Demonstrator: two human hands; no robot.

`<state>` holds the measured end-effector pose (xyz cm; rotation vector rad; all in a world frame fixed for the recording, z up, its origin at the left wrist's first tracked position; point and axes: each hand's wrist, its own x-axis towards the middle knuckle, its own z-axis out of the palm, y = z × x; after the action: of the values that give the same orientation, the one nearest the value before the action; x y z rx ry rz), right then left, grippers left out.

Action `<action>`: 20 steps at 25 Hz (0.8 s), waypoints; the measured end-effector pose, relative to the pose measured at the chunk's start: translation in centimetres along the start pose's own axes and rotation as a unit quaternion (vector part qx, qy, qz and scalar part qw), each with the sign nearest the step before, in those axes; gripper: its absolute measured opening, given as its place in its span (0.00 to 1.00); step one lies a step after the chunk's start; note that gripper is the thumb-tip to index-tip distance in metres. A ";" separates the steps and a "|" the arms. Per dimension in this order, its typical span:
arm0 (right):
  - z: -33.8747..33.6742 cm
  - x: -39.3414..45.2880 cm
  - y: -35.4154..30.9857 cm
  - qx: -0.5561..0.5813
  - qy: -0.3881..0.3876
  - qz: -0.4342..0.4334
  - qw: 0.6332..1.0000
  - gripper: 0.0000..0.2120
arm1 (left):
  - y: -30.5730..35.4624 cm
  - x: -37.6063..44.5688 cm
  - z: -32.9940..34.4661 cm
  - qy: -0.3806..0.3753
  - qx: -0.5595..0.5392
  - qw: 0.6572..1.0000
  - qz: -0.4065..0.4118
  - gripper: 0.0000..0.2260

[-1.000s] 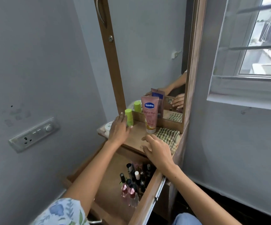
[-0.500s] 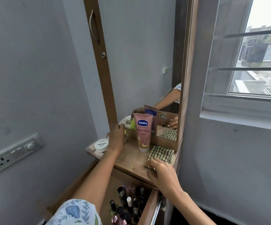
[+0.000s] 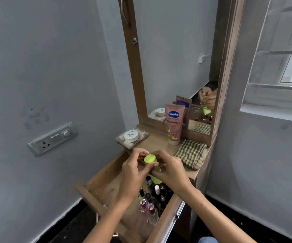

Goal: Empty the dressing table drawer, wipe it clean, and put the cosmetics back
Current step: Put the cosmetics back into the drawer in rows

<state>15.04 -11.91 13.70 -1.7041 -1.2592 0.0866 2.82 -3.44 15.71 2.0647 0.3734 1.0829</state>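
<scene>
Both hands hold a lime-green bottle (image 3: pixel 151 165) above the open wooden drawer (image 3: pixel 105 179). My left hand (image 3: pixel 134 171) grips it from the left, and my right hand (image 3: pixel 169 171) curls around its body from the right. Several nail polish bottles (image 3: pixel 152 195) stand in the drawer's right part. On the dressing table top (image 3: pixel 157 141) stand a pink Vaseline tube (image 3: pixel 174 125), a white round jar (image 3: pixel 131 135) on a clear box, and a folded checked cloth (image 3: pixel 190 153).
A mirror (image 3: pixel 173 58) in a wooden frame rises behind the table top. A switch panel (image 3: pixel 53 138) sits on the left wall. A window (image 3: pixel 281 55) is on the right. The floor below is dark.
My left hand lifted the green bottle off the table top and brought it over the drawer. My right hand left the table edge and joined it on the bottle. The camera tilted down.
</scene>
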 end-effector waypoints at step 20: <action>8.9 -1.5 -0.7 -0.160 -0.233 0.071 0.957 0.18 | -7.3 -7.6 -2.6 0.103 0.099 0.983 -0.113 0.08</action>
<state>8.91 -7.36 8.90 -2.1380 -1.5529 0.4099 -3.18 -1.53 6.85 2.0233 0.8291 1.1598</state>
